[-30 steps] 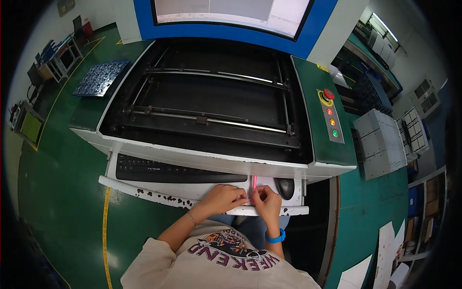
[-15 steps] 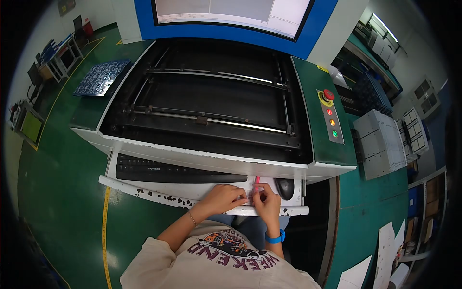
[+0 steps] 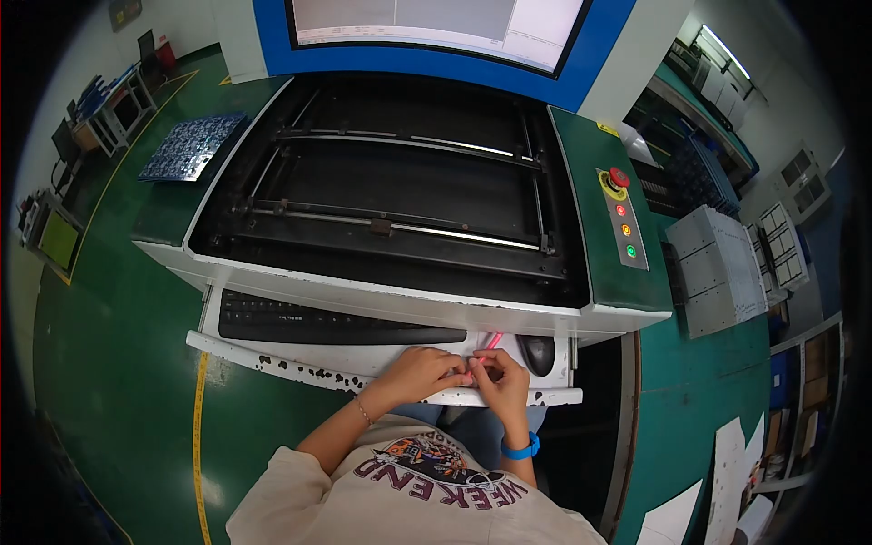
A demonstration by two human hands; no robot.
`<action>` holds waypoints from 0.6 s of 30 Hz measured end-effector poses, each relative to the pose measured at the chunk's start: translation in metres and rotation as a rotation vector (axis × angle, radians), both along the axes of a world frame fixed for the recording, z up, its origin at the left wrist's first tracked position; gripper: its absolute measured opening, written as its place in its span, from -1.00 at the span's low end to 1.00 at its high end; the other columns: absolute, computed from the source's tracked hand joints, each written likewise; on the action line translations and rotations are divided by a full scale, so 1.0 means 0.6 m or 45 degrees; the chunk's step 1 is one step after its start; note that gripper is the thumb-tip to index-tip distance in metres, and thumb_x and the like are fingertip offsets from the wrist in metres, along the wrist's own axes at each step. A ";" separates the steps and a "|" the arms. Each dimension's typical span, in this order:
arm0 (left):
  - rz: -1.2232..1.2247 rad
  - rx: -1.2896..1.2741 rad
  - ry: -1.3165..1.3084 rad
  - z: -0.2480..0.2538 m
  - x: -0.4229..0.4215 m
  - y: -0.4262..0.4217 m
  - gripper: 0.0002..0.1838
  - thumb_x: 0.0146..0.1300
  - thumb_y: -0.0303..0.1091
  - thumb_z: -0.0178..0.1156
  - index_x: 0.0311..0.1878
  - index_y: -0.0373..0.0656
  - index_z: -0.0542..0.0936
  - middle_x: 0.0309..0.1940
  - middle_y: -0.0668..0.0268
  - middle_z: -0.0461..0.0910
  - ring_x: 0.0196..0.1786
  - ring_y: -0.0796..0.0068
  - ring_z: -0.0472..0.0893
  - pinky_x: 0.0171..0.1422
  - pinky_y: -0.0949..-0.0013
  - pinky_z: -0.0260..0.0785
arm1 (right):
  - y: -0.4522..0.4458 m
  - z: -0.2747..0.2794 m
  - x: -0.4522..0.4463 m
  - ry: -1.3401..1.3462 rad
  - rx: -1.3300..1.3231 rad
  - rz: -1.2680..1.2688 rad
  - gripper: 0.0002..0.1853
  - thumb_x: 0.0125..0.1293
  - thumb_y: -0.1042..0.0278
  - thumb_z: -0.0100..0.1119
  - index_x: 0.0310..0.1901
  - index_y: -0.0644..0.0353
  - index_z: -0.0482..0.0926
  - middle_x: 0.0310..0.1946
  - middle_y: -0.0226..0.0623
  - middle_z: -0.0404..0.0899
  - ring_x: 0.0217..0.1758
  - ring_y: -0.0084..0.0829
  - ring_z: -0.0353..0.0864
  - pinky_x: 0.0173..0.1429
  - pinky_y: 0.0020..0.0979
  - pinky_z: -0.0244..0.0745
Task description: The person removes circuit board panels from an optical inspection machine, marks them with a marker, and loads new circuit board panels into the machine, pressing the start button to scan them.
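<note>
A slim pink pen-like stick (image 3: 495, 341) slants over the white pull-out tray (image 3: 363, 361); its exact kind is too small to make out. My right hand (image 3: 505, 381), a blue band at the wrist, pinches its middle between thumb and fingers. At the lower end, the closed fingertips of my left hand (image 3: 422, 374) hold the same stick. Both hands meet above the front of the tray. Just right of my right hand lies a black mouse (image 3: 538, 355), and a black keyboard (image 3: 336, 322) is to the left, beyond my left hand.
Above the tray stands a machine with a black rail bed (image 3: 409, 186) and a monitor (image 3: 445, 23). A red stop button (image 3: 619, 178) and lit buttons sit on its right side. Blue patterned boards (image 3: 193, 145) rest at left; white panels (image 3: 719, 272) stand on the green bench at right.
The pink stick has tilted from nearly upright to a slant, its upper end leaning right. Its lower end now shows at my left fingertips. My hands have barely shifted.
</note>
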State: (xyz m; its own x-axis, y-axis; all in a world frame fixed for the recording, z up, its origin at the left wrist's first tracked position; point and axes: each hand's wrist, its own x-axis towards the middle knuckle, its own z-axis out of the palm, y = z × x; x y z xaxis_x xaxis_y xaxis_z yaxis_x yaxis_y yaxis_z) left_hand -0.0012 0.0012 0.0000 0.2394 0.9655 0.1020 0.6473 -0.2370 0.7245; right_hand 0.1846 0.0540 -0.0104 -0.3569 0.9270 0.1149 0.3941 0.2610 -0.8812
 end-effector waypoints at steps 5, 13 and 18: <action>-0.009 -0.012 0.034 -0.004 0.000 0.000 -0.62 0.36 0.04 0.12 -0.23 -0.12 0.61 -0.44 0.18 0.63 -0.31 0.10 0.64 -0.16 0.12 0.45 | 0.002 -0.012 0.003 0.022 0.029 0.042 -0.80 0.18 0.30 0.41 -0.21 0.18 0.71 -0.51 -0.27 0.66 -0.53 -0.48 0.63 -0.41 -0.50 0.46; 0.001 0.029 0.019 -0.008 -0.001 0.000 -0.64 0.38 0.01 0.11 -0.22 -0.12 0.61 -0.44 0.18 0.63 -0.32 0.09 0.64 -0.17 0.10 0.46 | 0.001 -0.003 0.001 -0.030 0.055 0.032 -0.79 0.18 0.29 0.41 -0.18 0.15 0.72 -0.55 -0.27 0.62 -0.54 -0.46 0.59 -0.43 -0.47 0.42; -0.005 0.030 0.034 -0.008 -0.001 0.000 -0.64 0.37 0.00 0.12 -0.22 -0.12 0.62 -0.45 0.18 0.62 -0.32 0.09 0.64 -0.17 0.11 0.46 | 0.002 -0.004 0.002 -0.038 0.064 0.040 -0.80 0.18 0.28 0.42 -0.20 0.15 0.73 -0.56 -0.28 0.61 -0.55 -0.46 0.58 -0.43 -0.46 0.42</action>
